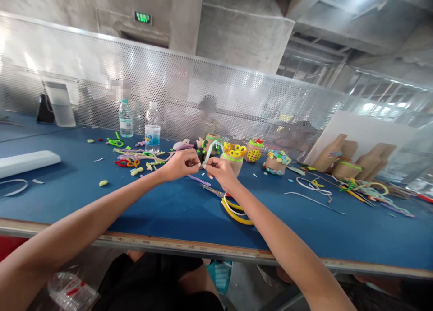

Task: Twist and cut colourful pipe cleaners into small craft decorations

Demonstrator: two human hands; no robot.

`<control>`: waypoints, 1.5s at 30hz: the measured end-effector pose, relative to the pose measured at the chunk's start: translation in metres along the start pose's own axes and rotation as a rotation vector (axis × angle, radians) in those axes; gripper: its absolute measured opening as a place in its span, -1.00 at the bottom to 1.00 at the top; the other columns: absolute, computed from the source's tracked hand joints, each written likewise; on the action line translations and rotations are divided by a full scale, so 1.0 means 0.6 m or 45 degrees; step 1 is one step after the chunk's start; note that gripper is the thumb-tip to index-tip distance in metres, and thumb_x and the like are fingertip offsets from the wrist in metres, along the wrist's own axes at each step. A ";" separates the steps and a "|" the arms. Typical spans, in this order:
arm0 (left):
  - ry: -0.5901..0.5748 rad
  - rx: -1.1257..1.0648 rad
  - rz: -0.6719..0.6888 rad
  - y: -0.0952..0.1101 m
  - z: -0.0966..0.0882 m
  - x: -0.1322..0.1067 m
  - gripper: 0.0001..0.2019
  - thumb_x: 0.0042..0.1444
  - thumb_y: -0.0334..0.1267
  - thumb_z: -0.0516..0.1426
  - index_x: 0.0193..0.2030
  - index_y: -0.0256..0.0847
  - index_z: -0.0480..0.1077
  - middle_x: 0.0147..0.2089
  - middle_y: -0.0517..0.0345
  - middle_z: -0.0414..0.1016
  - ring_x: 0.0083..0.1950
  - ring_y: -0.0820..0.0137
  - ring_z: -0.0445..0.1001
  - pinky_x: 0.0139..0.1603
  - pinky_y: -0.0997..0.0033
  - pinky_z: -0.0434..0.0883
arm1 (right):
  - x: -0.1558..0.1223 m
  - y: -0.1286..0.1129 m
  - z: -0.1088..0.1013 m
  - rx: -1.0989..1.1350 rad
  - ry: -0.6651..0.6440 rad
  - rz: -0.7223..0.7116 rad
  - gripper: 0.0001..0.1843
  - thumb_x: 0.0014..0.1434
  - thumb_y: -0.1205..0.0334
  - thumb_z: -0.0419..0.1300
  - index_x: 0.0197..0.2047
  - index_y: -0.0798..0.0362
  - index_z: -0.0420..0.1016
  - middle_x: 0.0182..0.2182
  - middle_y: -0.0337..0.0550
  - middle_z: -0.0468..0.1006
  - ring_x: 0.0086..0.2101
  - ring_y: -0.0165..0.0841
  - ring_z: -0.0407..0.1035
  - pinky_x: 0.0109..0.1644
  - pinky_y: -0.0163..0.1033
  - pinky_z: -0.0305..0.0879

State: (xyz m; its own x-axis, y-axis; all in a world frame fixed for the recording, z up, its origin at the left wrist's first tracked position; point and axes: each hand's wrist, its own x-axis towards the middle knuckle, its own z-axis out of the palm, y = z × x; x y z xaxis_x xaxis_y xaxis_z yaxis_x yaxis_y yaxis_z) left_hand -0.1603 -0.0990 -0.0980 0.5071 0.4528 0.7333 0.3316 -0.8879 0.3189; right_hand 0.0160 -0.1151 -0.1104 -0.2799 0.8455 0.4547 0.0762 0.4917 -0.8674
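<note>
Tightly, fingers of the left hand (181,164) and right hand (219,172) pinch a pipe cleaner (211,150) above scissors (213,190).

Head-worn view, facing forward and down

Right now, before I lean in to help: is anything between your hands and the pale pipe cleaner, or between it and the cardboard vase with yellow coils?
Nothing. The left hand and right hand already pinch the pale pipe cleaner, and nothing visible stands between it and the cardboard vase with yellow coils.
</note>
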 end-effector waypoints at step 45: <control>-0.071 0.379 0.108 -0.022 0.002 -0.011 -0.81 0.15 -0.31 0.06 -0.27 -0.23 0.52 -0.32 0.10 0.43 -0.36 0.48 0.37 -0.35 0.53 0.30 | 0.002 0.009 -0.005 0.042 0.033 0.139 -0.81 -0.11 0.12 0.23 -0.51 0.08 0.40 -0.70 -0.36 0.29 -0.66 -0.50 0.16 -0.56 -0.33 0.05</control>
State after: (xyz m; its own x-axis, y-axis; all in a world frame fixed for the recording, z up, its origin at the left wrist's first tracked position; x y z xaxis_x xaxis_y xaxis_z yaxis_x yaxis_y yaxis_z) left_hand -0.1672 -0.0900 -0.1078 0.5833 0.3891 0.7130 0.5005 -0.8635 0.0618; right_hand 0.0188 -0.1107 -0.1141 -0.2467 0.8990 0.3618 0.0731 0.3896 -0.9181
